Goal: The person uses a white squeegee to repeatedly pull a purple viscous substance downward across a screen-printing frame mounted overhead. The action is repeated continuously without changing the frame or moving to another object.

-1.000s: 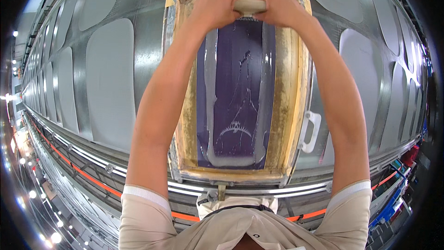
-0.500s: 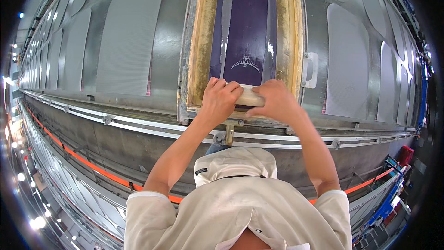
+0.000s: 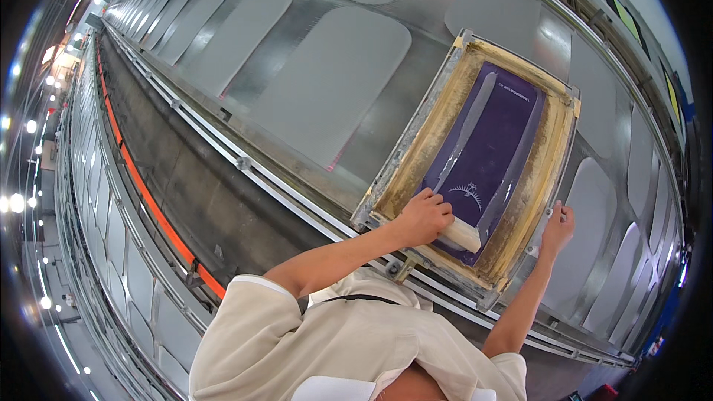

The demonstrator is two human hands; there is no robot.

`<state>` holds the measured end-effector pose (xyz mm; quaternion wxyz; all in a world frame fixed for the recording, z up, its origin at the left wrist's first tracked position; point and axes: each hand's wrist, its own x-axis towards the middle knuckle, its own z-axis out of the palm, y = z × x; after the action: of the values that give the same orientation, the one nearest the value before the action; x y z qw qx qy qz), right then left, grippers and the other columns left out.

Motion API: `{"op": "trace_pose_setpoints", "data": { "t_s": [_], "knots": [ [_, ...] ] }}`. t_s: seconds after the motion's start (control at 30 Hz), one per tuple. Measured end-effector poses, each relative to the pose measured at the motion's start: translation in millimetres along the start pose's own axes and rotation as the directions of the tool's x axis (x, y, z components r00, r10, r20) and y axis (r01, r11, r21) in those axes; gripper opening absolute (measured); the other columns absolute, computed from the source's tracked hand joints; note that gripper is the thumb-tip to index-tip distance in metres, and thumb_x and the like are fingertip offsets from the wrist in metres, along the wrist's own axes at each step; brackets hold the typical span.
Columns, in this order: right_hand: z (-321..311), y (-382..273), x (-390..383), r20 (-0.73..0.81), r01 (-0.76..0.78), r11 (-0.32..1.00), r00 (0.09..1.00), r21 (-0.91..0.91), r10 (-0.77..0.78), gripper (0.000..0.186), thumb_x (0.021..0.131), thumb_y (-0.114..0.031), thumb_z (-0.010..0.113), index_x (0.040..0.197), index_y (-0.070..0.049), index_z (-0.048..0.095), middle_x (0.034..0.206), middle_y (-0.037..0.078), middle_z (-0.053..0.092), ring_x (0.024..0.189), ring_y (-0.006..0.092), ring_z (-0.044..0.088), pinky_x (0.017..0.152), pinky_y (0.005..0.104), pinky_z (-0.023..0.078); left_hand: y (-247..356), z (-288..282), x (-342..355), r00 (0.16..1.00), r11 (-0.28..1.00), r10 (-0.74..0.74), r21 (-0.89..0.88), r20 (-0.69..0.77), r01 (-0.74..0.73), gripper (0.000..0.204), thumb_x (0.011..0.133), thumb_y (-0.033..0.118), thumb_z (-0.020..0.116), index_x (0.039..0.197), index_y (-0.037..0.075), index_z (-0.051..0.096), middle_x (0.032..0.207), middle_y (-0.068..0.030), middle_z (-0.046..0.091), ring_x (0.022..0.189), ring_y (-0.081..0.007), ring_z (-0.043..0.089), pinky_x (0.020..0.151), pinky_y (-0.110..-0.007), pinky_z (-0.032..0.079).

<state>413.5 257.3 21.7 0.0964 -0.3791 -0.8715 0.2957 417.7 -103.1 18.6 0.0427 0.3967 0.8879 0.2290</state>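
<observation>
A screen-printing frame (image 3: 405, 150) with a yellowed, stained border lies on the long grey table. Its mesh (image 3: 486, 150) shows a dark purple panel with a pale arched emblem and small lettering. At the near end of the mesh rests a squeegee (image 3: 463, 237) with a pale grip. My left hand (image 3: 425, 218) is closed around the squeegee's left part. Beside the frame's right edge, my right hand (image 3: 557, 229) curls around the white side handle (image 3: 532, 251), which its fingers mostly cover.
Flat grey rounded panels (image 3: 338, 74) lie in rows along the table on both sides of the frame. A metal rail (image 3: 297, 215) runs along the table's near edge. An orange strip (image 3: 148, 197) borders another table behind me at left.
My right hand has left the squeegee and moved to the handle on the frame's right side. My left hand stays on the squeegee. The whole view has turned, so the frame appears tilted at right.
</observation>
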Motion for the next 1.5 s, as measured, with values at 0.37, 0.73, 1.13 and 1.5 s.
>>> {"op": "trace_pose_setpoints", "data": {
  "t_s": [0.37,0.73,1.13,1.5],
  "knots": [
    [214,-203,-140,-0.075,0.172,0.904,0.985,0.391,-0.155,0.020,0.092,-0.023,0.067,0.096,-0.004,0.066,0.089,0.019,0.069,0.084,0.0399,0.067,0.075,0.0446,0.051,-229,-159,-119,0.997,0.994,-0.068,0.088,-0.022,0.070,0.035,0.063,0.006,0.078,0.097,0.014,0.073,0.101,0.0002,0.070,0.094,-0.0234,0.064,0.088,-0.040,0.045],
    [237,-233,-150,-0.010,0.040,0.949,0.999,0.311,-0.039,0.026,0.093,-0.030,0.068,0.095,-0.004,0.066,0.084,0.018,0.068,0.078,0.0360,0.066,0.073,0.0433,0.049,-241,-176,-208,1.000,0.986,-0.008,0.169,0.020,0.004,0.043,0.063,0.006,0.073,0.105,0.014,0.069,0.107,0.0007,0.069,0.092,-0.0223,0.062,0.091,-0.041,0.044],
    [232,-231,-153,0.186,-0.149,0.966,0.976,0.209,0.111,0.031,0.096,-0.030,0.065,0.117,-0.008,0.066,0.078,0.010,0.061,0.068,0.0226,0.053,0.070,0.0375,0.046,-373,-159,1,0.990,0.977,0.134,0.173,-0.054,-0.123,0.048,0.064,-0.001,0.070,0.110,0.014,0.070,0.112,-0.0019,0.069,0.096,-0.0259,0.061,0.093,-0.044,0.043],
    [142,-103,-306,0.099,0.096,0.993,0.991,-0.066,-0.089,0.020,0.094,-0.004,0.063,0.114,-0.002,0.068,0.100,0.015,0.066,0.093,0.0321,0.060,0.086,0.0430,0.048,-476,-176,233,0.996,0.982,0.080,0.171,0.030,-0.084,0.022,0.073,0.019,0.082,0.093,0.014,0.074,0.087,-0.0065,0.072,0.086,-0.0302,0.069,0.077,-0.043,0.053]
  ]
}}
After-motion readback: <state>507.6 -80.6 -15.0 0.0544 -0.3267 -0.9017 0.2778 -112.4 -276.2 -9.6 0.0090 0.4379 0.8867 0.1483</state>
